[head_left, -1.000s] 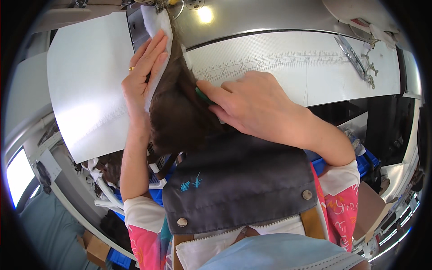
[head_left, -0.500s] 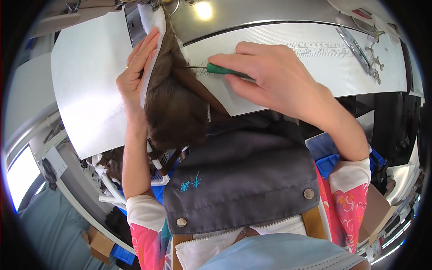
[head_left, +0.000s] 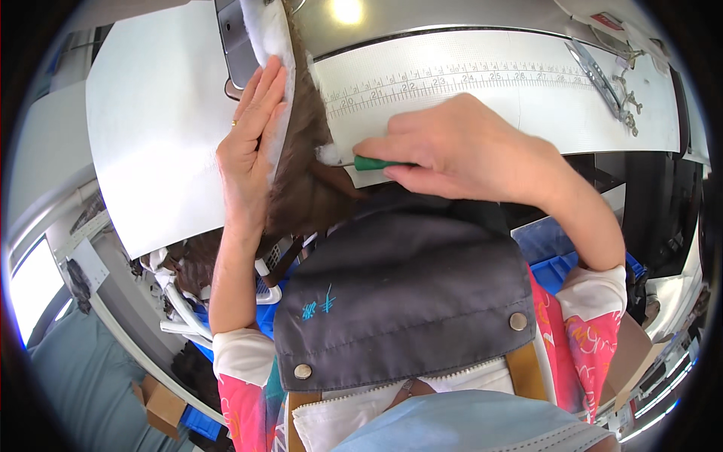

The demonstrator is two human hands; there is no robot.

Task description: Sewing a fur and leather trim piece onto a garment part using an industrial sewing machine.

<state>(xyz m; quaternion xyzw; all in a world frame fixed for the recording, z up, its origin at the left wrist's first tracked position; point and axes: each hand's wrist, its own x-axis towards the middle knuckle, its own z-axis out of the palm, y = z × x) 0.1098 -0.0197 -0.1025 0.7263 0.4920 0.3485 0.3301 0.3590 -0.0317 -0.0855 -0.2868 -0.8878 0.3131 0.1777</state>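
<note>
While the head camera is looking straight down over a dark apron bib (head_left: 407, 301), the left hand (head_left: 252, 143) is lying flat, fingers pressed together and pointing up the frame, pinning a brown furry fabric piece (head_left: 305, 181) with a white fleecy edge (head_left: 275, 45) against the white worktable (head_left: 151, 135). That piece is running lengthwise from the sewing machine's metal plate (head_left: 235, 45) at the top down toward the person's body, so its long axis is lying almost parallel to the left palm and directly to that hand's right. Coming in from the opposite side, the right hand (head_left: 467, 147) is pinching a slim green-handled tool (head_left: 380, 163), thumb and fingers closed round the handle, with the tip pointing leftward at a small white tuft (head_left: 328, 154) sitting on the right edge of the fur. So the tool is crossing the fabric's length nearly at a right angle, and the right hand is the nearer one to that tuft, while the left is touching the fabric along its other edge. A printed ruler strip (head_left: 467, 79) is stretching across the table beyond the knuckles, and a pair of metal scissors (head_left: 602, 75) is resting well apart at the upper right. The fur is looking deep brown, shaggy and soft, bunching slightly below the left wrist.
</note>
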